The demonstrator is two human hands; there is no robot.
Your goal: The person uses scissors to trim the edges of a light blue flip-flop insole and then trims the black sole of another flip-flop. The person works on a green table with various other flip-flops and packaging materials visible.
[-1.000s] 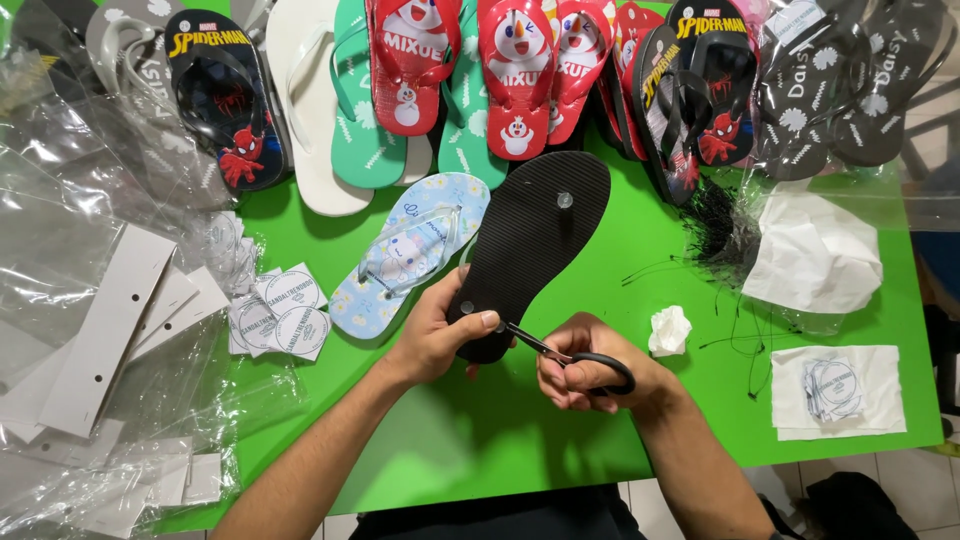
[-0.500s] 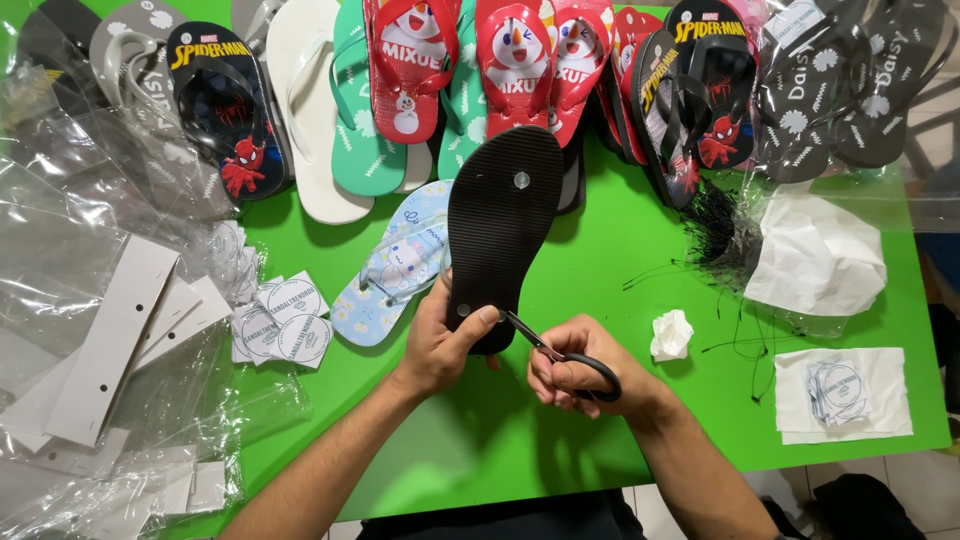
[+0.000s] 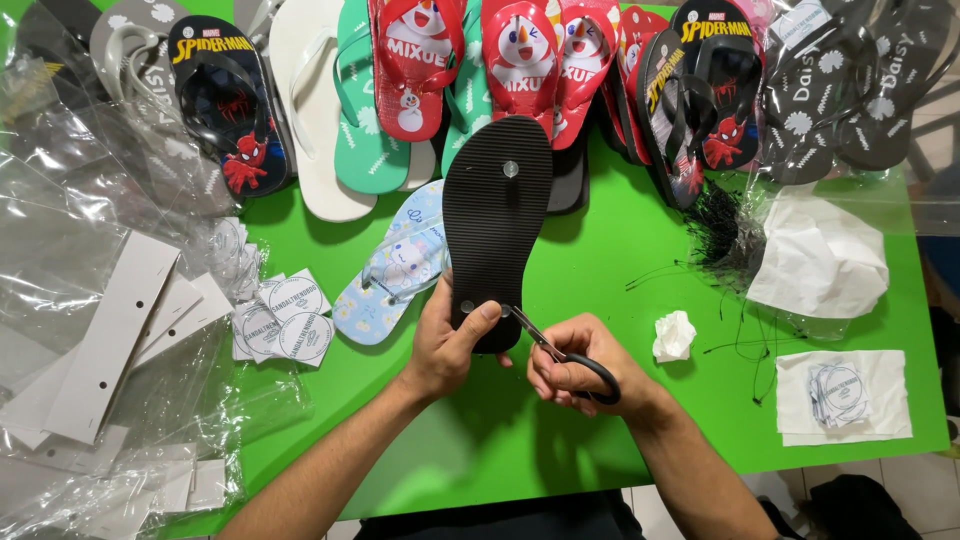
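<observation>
Black sandal point(image 3: 497, 220), sole up, is gripped at its heel by the left hand point(image 3: 448, 345). The right hand point(image 3: 580, 365) holds scissors point(image 3: 560, 355), fingers through the loops, tips at that heel above the green desk point(image 3: 620, 250).

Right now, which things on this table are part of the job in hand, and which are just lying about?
In use: black sandal, scissors, left hand, right hand.
Lying about: blue sandal, round stickers, crumpled paper, card strips, plastic bags.

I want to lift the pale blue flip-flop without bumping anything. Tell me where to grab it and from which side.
Judging by its pose, take the blue flip-flop at its heel end, coming from the lower left. It lies strap up, with that end on bare green table. Its toe end is tucked beside the black sole that the left hand holds, so that side looks crowded.
</observation>
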